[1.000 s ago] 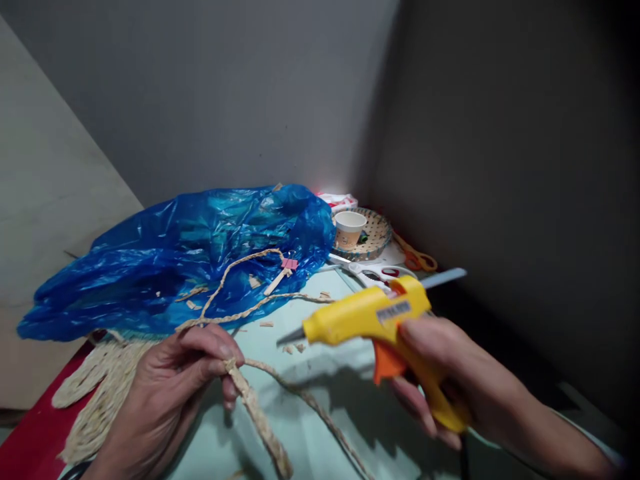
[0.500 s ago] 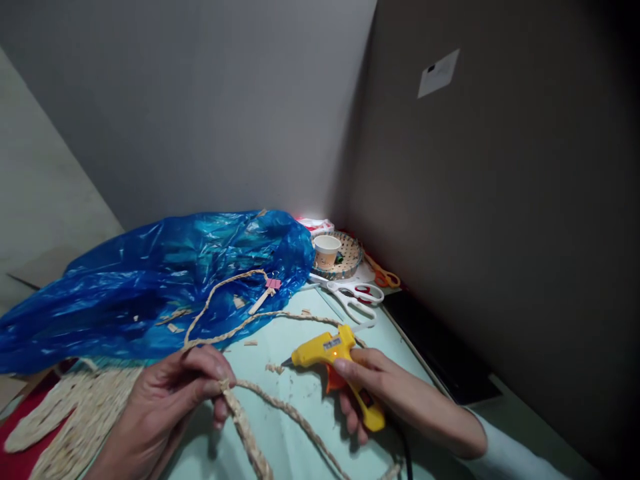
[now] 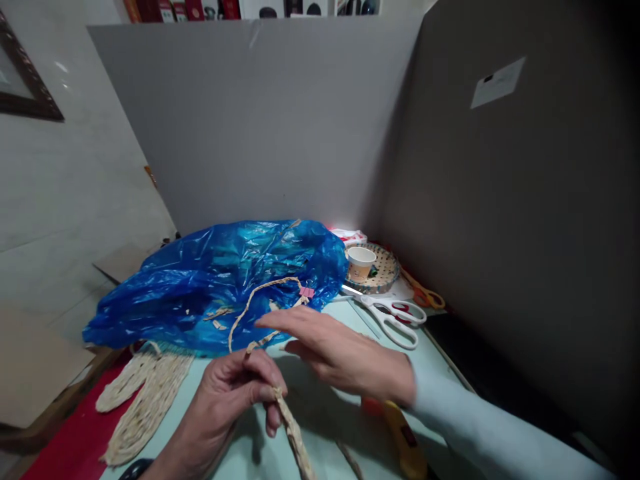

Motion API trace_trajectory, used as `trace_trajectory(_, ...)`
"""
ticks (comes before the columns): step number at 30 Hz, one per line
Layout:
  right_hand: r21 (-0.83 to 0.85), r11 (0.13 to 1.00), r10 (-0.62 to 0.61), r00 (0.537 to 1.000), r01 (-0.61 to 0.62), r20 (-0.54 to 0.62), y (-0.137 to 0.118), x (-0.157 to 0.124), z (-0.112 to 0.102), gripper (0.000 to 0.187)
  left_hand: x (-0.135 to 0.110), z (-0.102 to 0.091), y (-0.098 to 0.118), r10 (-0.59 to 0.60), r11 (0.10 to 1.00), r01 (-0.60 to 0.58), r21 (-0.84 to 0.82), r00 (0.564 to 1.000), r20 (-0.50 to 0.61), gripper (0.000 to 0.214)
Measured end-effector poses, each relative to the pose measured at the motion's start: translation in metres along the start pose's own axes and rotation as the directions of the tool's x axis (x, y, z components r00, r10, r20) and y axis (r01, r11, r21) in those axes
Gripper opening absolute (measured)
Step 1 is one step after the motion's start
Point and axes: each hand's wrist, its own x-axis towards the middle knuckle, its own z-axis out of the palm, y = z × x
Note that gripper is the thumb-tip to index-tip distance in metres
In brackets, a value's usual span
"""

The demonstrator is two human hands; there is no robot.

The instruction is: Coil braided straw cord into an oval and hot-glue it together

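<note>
My left hand [image 3: 227,410] pinches the end of a pale braided straw cord [image 3: 294,437] between thumb and fingers, and the braid runs down toward me. My right hand [image 3: 340,347] is slightly blurred, held just above and to the right of it, fingers stretched out and nothing seen in them. Below my right wrist lies a yellow glue gun [image 3: 406,440], partly hidden by the sleeve. Farther back, a loop of the cord lies over a blue plastic bag [image 3: 170,293], with a pink clip [image 3: 307,292] at its far end.
White-handled scissors [image 3: 395,313] and orange-handled scissors [image 3: 427,295] lie at the right. Behind them a woven tray [image 3: 385,270] holds a paper cup [image 3: 361,263]. A flat coiled straw piece [image 3: 135,420] rests at the left. Grey panels [image 3: 280,120] stand at the back and right.
My right hand has let go of the glue gun, which now lies lower on the table, and moved left toward my left hand. The view has shifted left and up.
</note>
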Motion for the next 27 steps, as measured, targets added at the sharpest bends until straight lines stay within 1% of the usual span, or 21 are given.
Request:
trace_trajectory(2, 0.069, 0.995, -0.082, 0.994, 0.077, 0.075, 0.011, 0.028, 0.006, 0.039, 0.002, -0.002, -0.003, 0.011, 1.000, -0.011, -0.011, 1.000, 0.013, 0.014)
trace_trajectory(4, 0.121, 0.987, -0.118, 0.987, 0.104, 0.112, 0.021, 0.046, 0.011, 0.025, 0.003, -0.005, -0.004, 0.027, 0.999, -0.026, -0.025, 1.000, 0.015, 0.013)
trace_trajectory(6, 0.147, 0.985, -0.109, 0.989, 0.094, 0.097, 0.026, 0.052, 0.013, 0.016, 0.003, -0.006, -0.002, 0.031, 0.999, -0.030, -0.034, 0.999, 0.011, 0.012)
trace_trajectory(7, 0.152, 0.985, -0.091, 0.994, 0.080, 0.067, 0.026, 0.051, 0.011, 0.016, 0.003, -0.006, 0.000, 0.028, 0.999, -0.027, -0.035, 1.000, 0.008, 0.012)
trace_trajectory(10, 0.146, 0.989, -0.016, 0.996, 0.028, -0.084, 0.014, 0.037, -0.006, 0.022, 0.003, -0.003, 0.009, 0.021, 1.000, -0.021, -0.022, 0.999, -0.027, 0.008)
trace_trajectory(12, 0.124, 0.992, 0.016, 0.977, 0.011, -0.213, 0.002, 0.022, -0.020, 0.024, 0.002, -0.001, 0.015, 0.037, 0.999, -0.038, -0.014, 0.997, -0.067, 0.007)
trace_trajectory(13, 0.095, 0.995, 0.015, 0.956, 0.014, -0.293, -0.003, 0.013, -0.025, 0.022, 0.001, 0.000, 0.017, 0.049, 0.999, -0.049, -0.007, 0.995, -0.086, 0.007)
trace_trajectory(14, 0.001, 0.999, -0.049, 0.928, 0.053, -0.369, -0.008, 0.004, -0.028, 0.019, 0.000, 0.001, 0.019, 0.067, 0.998, -0.067, 0.008, 0.992, -0.103, 0.007)
trace_trajectory(15, -0.099, 0.993, -0.100, 0.911, 0.065, -0.399, -0.011, -0.005, -0.028, 0.017, -0.002, 0.002, 0.021, 0.090, 0.996, -0.087, 0.035, 0.990, -0.110, 0.007)
trace_trajectory(16, -0.192, 0.979, -0.145, 0.901, 0.070, -0.410, -0.014, -0.014, -0.025, 0.018, -0.004, 0.002, 0.021, 0.114, 0.991, -0.105, 0.077, 0.987, -0.113, 0.007)
trace_trajectory(17, -0.274, 0.959, -0.183, 0.900, 0.075, -0.396, -0.015, -0.023, -0.020, 0.019, -0.007, 0.003, 0.022, 0.140, 0.983, -0.125, 0.131, 0.984, -0.110, 0.008)
trace_trajectory(19, -0.375, 0.926, -0.198, 0.912, 0.053, -0.359, -0.017, -0.040, -0.004, 0.022, -0.012, 0.006, 0.022, 0.185, 0.955, -0.156, 0.252, 0.978, -0.095, 0.011)
trace_trajectory(20, -0.393, 0.920, -0.165, 0.926, 0.019, -0.341, -0.018, -0.048, 0.004, 0.026, -0.014, 0.009, 0.022, 0.205, 0.941, -0.168, 0.295, 0.974, -0.100, 0.012)
trace_trajectory(21, -0.402, 0.915, -0.134, 0.924, -0.023, -0.358, -0.019, -0.054, 0.012, 0.032, -0.016, 0.012, 0.021, 0.225, 0.930, -0.178, 0.322, 0.967, -0.116, 0.013)
trace_trajectory(22, -0.413, 0.910, -0.134, 0.914, -0.040, -0.384, -0.020, -0.059, 0.019, 0.038, -0.017, 0.015, 0.020, 0.248, 0.923, -0.190, 0.335, 0.959, -0.140, 0.013)
trace_trajectory(23, -0.413, 0.910, -0.133, 0.909, -0.046, -0.395, -0.021, -0.064, 0.025, 0.038, -0.018, 0.018, 0.019, 0.269, 0.918, -0.202, 0.340, 0.949, -0.162, 0.013)
trace_trajectory(25, -0.412, 0.909, -0.126, 0.901, -0.063, -0.415, -0.023, -0.069, 0.031, 0.031, -0.019, 0.023, 0.017, 0.298, 0.912, -0.218, 0.348, 0.934, -0.198, 0.012)
trace_trajectory(27, -0.405, 0.908, -0.089, 0.900, -0.103, -0.427, -0.024, -0.071, 0.034, 0.023, -0.020, 0.025, 0.016, 0.312, 0.900, -0.220, 0.377, 0.928, -0.204, 0.011)
